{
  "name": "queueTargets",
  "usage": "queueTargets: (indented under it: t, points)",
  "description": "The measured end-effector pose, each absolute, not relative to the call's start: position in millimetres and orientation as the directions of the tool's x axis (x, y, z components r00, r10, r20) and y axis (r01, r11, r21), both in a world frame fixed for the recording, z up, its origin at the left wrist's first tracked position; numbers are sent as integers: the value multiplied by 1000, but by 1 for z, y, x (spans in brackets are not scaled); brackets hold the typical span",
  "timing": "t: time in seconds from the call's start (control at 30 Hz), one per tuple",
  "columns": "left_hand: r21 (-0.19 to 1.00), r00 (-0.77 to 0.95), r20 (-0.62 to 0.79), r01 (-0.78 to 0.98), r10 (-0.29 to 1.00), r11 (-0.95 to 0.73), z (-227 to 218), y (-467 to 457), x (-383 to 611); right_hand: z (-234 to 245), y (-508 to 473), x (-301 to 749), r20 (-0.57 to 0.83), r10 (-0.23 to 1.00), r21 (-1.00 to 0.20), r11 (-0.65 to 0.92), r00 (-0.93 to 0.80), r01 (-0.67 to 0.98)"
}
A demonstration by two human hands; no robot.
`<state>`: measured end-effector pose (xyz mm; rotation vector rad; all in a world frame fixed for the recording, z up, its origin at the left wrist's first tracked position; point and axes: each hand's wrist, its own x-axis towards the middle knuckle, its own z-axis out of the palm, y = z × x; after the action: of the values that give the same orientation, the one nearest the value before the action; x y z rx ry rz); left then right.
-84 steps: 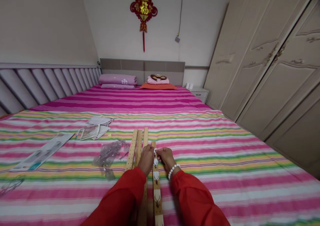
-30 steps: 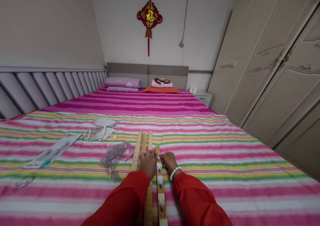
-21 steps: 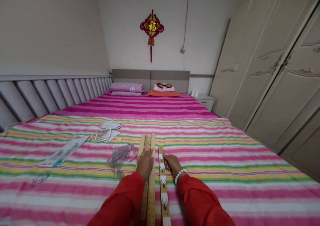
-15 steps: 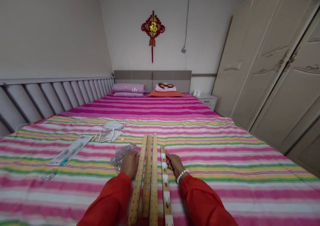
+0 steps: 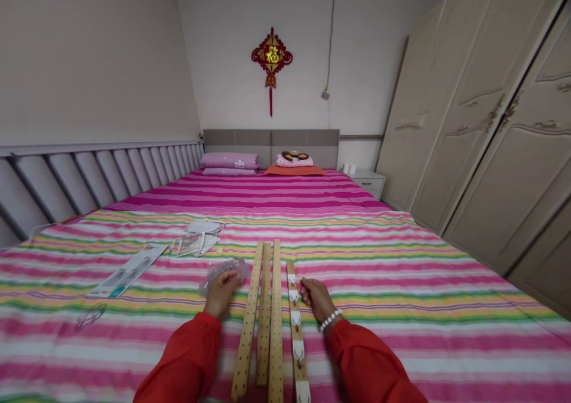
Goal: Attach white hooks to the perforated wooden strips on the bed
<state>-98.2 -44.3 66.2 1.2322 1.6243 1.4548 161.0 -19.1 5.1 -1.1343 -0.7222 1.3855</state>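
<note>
My left hand is closed, its fingertips pinched on the clear plastic bag, which has small items inside that I cannot make out. My right hand has its fingers curled in a pinch just right of a narrow wooden strip. Whatever it may hold is hidden. Several white-backed metal hooks sit in a row along that strip. Between my hands, three wooden strips with rows of holes lie lengthwise: a left one, a middle one and a right one.
A striped sheet covers the bed. Left of the bag lie a long hook package, torn packaging and a thin loop of wire or cord. A slatted rail borders the left; wardrobes stand right.
My left hand has moved left, away from the perforated strips and onto the plastic bag. My right hand has shifted slightly right, off the hook strip's edge. The view has tilted a little.
</note>
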Motion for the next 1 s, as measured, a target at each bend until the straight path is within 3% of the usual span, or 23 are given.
queueTargets:
  t: [0.13,0.33,0.6,1.0]
  points:
    - [955,-217,-165,-281,962,100,80,-53,-80,13,-24,163,-231,966,-899,-166,118,-405]
    - [825,-55,-312,-511,948,242,86,-56,-41,31,-29,162,-187,974,-902,-119,128,-416]
    - [855,-31,-309,-447,950,264,83,-44,0,61,-27,152,-67,997,-926,-77,-40,-370]
    - [987,-25,-105,-127,994,102,57,6,20,44,6,151,-114,990,-926,-76,82,-371]
